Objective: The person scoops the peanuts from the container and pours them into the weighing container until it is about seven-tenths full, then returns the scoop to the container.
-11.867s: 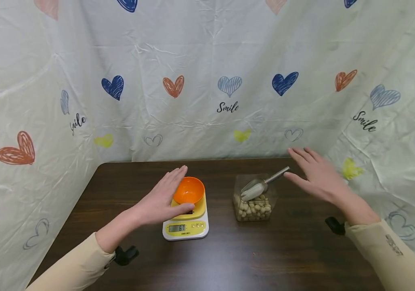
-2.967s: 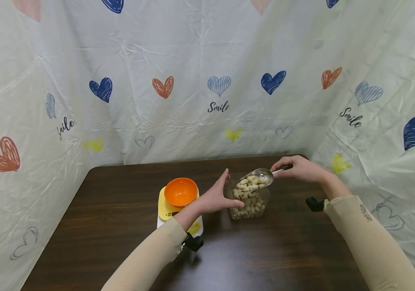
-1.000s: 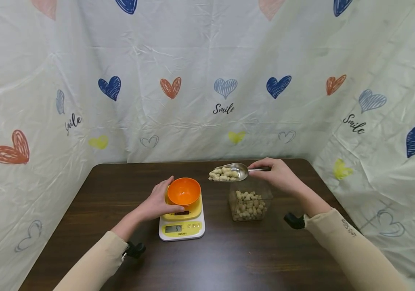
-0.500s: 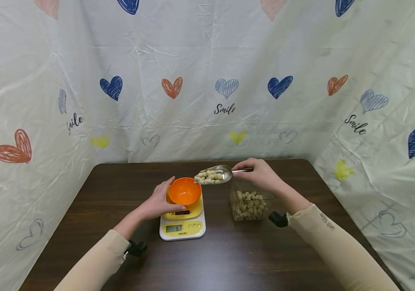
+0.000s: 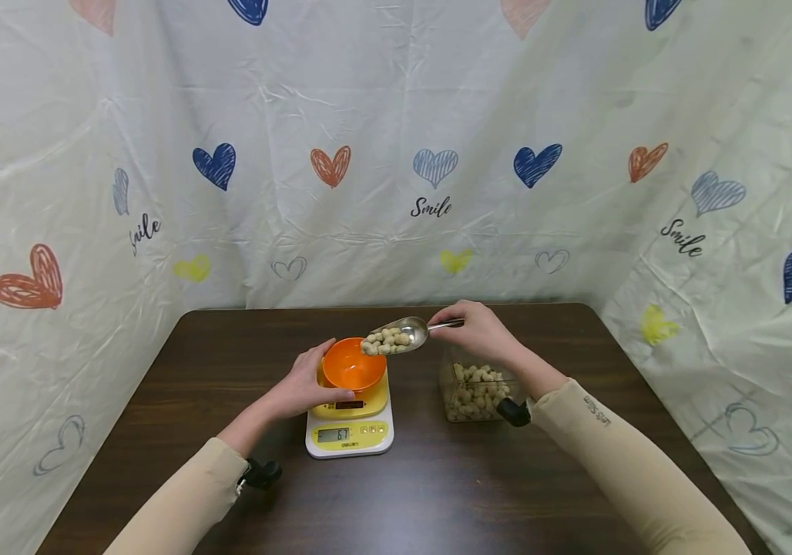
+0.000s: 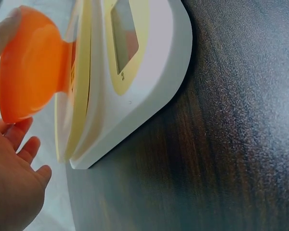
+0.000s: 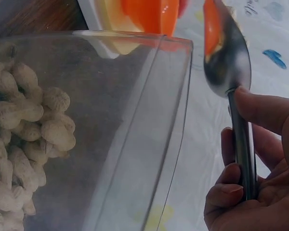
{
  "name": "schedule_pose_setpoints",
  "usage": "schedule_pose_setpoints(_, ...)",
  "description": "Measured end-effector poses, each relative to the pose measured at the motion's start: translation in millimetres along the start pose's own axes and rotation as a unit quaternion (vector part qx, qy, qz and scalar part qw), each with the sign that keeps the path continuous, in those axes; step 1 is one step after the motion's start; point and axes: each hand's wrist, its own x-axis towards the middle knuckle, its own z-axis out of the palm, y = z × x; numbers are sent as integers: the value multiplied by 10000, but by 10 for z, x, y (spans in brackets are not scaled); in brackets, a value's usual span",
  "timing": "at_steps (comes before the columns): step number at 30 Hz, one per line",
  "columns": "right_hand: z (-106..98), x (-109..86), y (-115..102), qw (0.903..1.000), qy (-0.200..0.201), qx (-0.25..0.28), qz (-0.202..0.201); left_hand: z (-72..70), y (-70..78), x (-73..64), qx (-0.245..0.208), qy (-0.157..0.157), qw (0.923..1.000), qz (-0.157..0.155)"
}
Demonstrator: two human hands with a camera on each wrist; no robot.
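My right hand (image 5: 484, 334) grips the handle of a metal scoop (image 5: 417, 330) loaded with unshelled peanuts (image 5: 385, 341). The scoop's front end overlaps the right rim of an orange bowl (image 5: 349, 371), level or nearly so. In the right wrist view the thumb and curled fingers wrap the scoop handle (image 7: 243, 149). My left hand (image 5: 297, 387) holds the bowl from the left, thumb at the front and fingers round the far side. The bowl stands on a yellow and white kitchen scale (image 5: 382, 441), whose display reads 6.7. The left wrist view shows the bowl's side (image 6: 31, 72) between thumb and fingers.
A clear plastic container (image 5: 448, 393) of peanuts stands right of the scale, partly behind my right forearm. The dark wooden table (image 5: 424, 493) reaches back to a white curtain (image 5: 368, 262) printed with hearts.
My left hand has moved from the container to the bowl. The right hand has lifted the loaded scoop out of the container and carried it left to the bowl's rim. The display still reads 6.7.
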Motion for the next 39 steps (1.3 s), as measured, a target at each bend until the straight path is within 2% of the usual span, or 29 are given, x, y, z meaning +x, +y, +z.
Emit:
schedule_pose_setpoints(5,53,65,-14,9982,134,-517,-261,1,-9,5,-21,17,10000,43)
schedule_pose_setpoints(9,81,112,-75,9927,262,-1024,-576,-11,0,-3,-12,29,10000,56)
schedule_pose_setpoints(13,86,133,-141,9884,367,-1306,-683,-19,10,-3,35,21,9999,99)
schedule_pose_setpoints(24,84,166,-181,9830,585,-1570,-750,-15,16,-10,128,25,9998,138)
schedule_pose_setpoints(39,35,100,-165,9846,565,-1522,-642,-8,17,-13,122,6,9999,84)
